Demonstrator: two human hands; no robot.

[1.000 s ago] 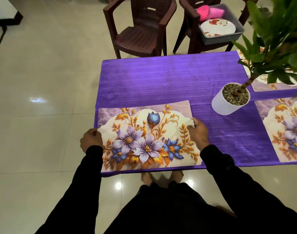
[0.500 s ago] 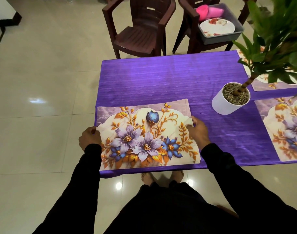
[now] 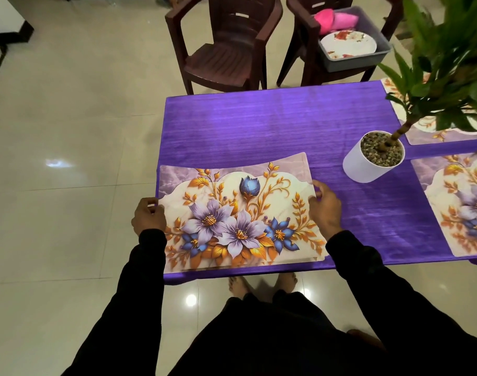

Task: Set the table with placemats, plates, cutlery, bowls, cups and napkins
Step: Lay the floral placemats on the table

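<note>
We see a person in black sleeves standing at the near edge of a table (image 3: 259,126) covered in a purple cloth. A flowered placemat (image 3: 240,213) lies at the near left corner of the table, its near edge just short of the table's edge and its far right corner slightly lifted and curved. The left hand (image 3: 148,216) grips the mat's left edge, fingers curled around it. The right hand (image 3: 325,207) pinches the mat's right edge, thumb on top and fingers curled at the border.

To the right stands a white pot (image 3: 367,164), filled with small pebbles, out of which grows a leafy green plant (image 3: 449,63) on a thin stem. The pot sits on bare cloth, apart from the mat being held. A second placemat (image 3: 457,204) lies at the near right of the table, and a third placemat (image 3: 432,131) lies beyond it, partly hidden by the leaves.

Behind the table are two dark brown chairs. The left chair (image 3: 226,50) has a bare seat. On the right chair (image 3: 302,36) sits a grey tub (image 3: 378,54); inside it we make out a white plate (image 3: 348,44) with red markings and, behind it, pink things (image 3: 337,20) whose kind we cannot tell.
</note>
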